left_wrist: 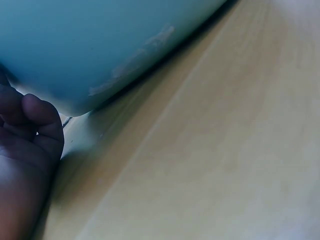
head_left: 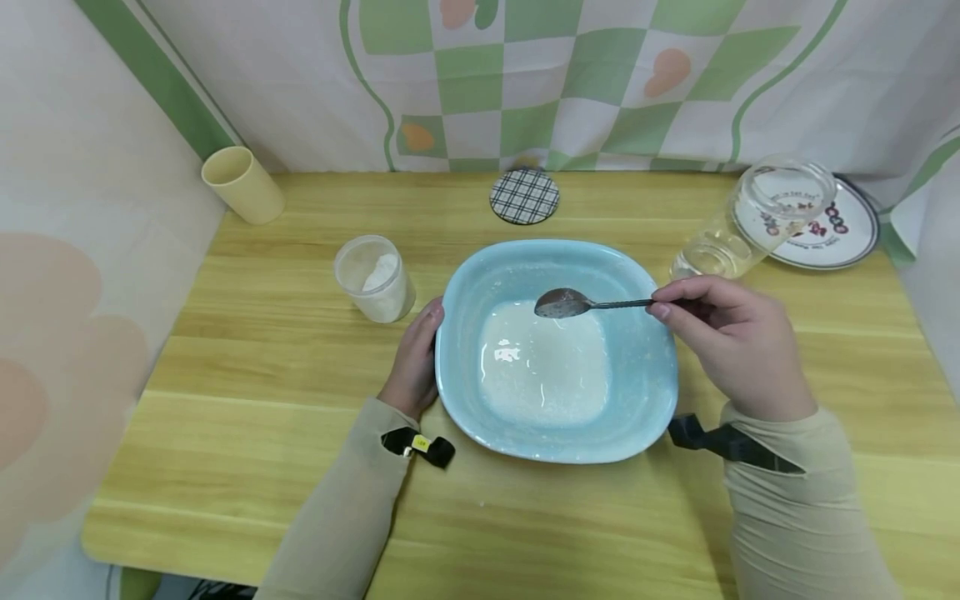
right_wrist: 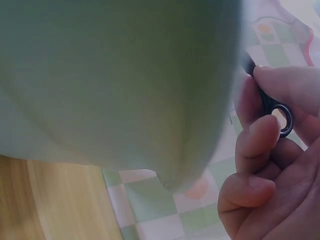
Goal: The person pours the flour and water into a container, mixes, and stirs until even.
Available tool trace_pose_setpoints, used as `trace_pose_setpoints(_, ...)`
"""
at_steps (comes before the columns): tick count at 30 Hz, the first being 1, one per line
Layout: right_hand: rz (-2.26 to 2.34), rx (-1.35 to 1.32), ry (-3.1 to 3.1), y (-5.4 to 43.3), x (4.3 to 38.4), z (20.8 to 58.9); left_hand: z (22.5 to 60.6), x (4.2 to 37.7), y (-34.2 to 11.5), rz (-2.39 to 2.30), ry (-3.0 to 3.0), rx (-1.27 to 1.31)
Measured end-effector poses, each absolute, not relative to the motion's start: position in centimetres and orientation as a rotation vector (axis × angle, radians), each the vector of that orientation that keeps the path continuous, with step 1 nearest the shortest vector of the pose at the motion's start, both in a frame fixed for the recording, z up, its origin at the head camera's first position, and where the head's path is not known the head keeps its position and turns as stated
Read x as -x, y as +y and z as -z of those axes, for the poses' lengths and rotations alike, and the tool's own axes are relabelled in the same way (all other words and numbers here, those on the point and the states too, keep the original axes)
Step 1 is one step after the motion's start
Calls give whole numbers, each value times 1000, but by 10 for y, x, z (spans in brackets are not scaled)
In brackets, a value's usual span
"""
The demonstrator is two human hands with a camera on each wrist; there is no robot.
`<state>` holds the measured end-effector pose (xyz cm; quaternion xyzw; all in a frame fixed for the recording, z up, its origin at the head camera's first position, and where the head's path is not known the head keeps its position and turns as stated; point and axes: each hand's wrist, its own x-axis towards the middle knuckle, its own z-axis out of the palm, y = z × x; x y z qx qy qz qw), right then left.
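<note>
A light-blue basin point(head_left: 633, 358) stands on the table with a pool of whitish liquid point(head_left: 543, 362) in its bottom. My left hand point(head_left: 413, 362) holds the basin's left side, thumb up at the rim; in the left wrist view the fingers point(left_wrist: 42, 117) are bent against its outer wall. Above the basin, my right hand point(head_left: 738, 346) pinches a metal spoon point(head_left: 564, 303) by its handle between thumb and forefinger. The spoon's bowl is over the liquid and looks wet. A ring point(right_wrist: 285, 121) at the handle's end shows in the right wrist view.
Left of the basin is a clear cup point(head_left: 386, 292) with white powder. A yellow cup point(head_left: 243, 185) stands at the back left, a checked coaster point(head_left: 525, 197) at the back. A clear jar point(head_left: 738, 225) and a patterned plate point(head_left: 851, 242) are at the back right.
</note>
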<state>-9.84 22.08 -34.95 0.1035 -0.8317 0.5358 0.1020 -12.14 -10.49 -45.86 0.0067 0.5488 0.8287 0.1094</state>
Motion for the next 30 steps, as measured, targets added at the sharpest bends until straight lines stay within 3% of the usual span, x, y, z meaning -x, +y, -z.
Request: trace_pose_setpoints(30,-1600,-221,-2569,227,99,352,459,121,-103,-2491,1610,39)
